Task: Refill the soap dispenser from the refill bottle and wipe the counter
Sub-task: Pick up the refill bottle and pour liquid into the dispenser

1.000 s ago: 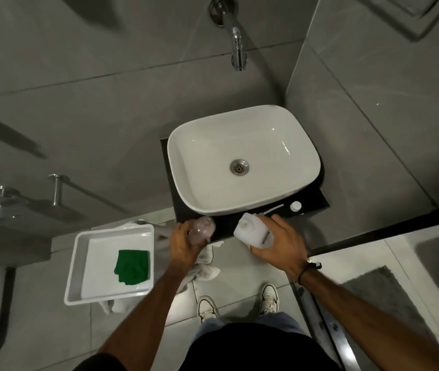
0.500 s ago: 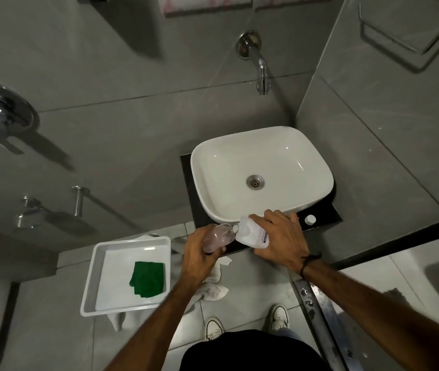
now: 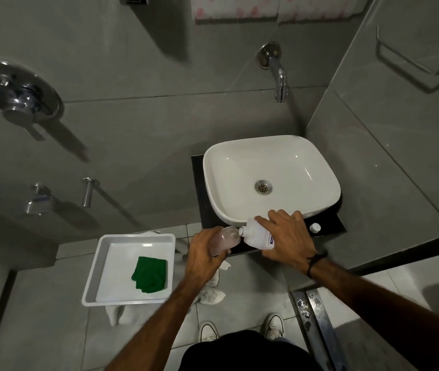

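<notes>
1. The left hand (image 3: 204, 257) is wrapped around the soap dispenser (image 3: 226, 239), a small clear bottle with pinkish contents, held tilted with its open mouth toward the right.
2. The right hand (image 3: 286, 241) grips the refill bottle (image 3: 256, 235) from above, fingers spread over it; this white plastic bottle with a blue-printed label is tipped sideways, its nozzle meeting the dispenser's mouth.
3. Both bottles hang over the front edge of the dark counter (image 3: 328, 226), just before the basin.
4. A small white cap (image 3: 314, 227) lies on the counter, just right of the right hand.
5. Left of the hands, a white rectangular tray (image 3: 106, 266) holds a folded green cloth (image 3: 150, 274); crumpled white rags (image 3: 211, 293) lie on the tiled floor below the left forearm.
6. Beyond the hands sits the glossy white sink (image 3: 270, 162), rounded-rectangular with a metal drain.
7. Farthest off, a chrome tap (image 3: 277, 73) juts from the grey tiled wall above it.
</notes>
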`<state>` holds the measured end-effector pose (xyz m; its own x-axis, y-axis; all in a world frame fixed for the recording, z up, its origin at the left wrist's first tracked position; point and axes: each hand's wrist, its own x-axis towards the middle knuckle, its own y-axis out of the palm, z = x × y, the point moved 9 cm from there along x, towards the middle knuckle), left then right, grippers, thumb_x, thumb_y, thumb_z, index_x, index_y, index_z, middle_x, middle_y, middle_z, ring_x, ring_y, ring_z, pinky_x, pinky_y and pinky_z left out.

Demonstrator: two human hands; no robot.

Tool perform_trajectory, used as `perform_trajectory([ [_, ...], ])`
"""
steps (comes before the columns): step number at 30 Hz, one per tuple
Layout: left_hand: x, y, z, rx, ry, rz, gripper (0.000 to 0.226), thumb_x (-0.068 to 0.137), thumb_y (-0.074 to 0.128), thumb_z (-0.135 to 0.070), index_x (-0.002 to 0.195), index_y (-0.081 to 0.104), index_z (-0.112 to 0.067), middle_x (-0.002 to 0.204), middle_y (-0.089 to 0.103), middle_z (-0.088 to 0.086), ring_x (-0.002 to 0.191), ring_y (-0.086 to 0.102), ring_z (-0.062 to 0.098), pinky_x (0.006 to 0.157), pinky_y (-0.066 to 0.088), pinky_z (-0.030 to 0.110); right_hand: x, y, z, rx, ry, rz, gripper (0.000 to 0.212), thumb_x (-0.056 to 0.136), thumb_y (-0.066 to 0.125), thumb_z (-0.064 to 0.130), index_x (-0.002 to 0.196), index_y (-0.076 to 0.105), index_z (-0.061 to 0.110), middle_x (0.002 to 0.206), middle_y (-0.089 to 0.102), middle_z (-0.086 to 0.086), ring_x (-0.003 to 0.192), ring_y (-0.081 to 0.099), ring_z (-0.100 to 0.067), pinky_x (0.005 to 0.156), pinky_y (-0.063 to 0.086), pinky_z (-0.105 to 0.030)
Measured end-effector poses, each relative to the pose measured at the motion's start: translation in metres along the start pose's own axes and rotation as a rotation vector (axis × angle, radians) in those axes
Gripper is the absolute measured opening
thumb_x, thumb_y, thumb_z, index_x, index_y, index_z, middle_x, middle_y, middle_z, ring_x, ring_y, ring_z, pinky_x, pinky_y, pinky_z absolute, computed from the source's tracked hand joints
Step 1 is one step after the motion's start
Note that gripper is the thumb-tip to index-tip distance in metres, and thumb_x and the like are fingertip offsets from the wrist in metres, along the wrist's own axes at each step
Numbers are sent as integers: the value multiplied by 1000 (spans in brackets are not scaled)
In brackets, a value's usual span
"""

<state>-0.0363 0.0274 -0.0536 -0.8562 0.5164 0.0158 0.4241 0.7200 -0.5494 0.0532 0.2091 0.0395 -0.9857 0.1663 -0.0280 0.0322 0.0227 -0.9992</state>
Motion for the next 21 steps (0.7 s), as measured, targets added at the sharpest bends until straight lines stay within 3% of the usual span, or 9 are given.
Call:
perform_trajectory([
  [9, -6, 2, -3, 77, 21, 10, 65, 74, 88, -36, 133, 62, -24, 127, 68, -2, 118, 58, 20, 99, 50, 35, 0, 2, 2, -79, -9, 106, 68, 48, 76, 49, 111, 67, 25, 86, 59, 3, 78, 60, -24, 67, 27, -34],
  [14, -5, 7, -5, 90, 6, 44, 66, 75, 88, -35, 134, 62, -21, 129, 67, -2, 120, 58, 20, 102, 51, 41, -1, -1, 3, -113, -15, 149, 64, 51, 76, 46, 110, 66, 25, 90, 60, 2, 82, 60, -25, 68, 25, -34],
  [21, -6, 8, -7, 94, 14, 37, 63, 74, 87, -35, 131, 64, -21, 125, 69, -3, 115, 60, 19, 98, 51, 35, 1, -4, 6, -144, -29, 187, 57, 55, 75, 42, 109, 65, 25, 94, 60, 2, 86, 59, -25, 70, 23, -35],
])
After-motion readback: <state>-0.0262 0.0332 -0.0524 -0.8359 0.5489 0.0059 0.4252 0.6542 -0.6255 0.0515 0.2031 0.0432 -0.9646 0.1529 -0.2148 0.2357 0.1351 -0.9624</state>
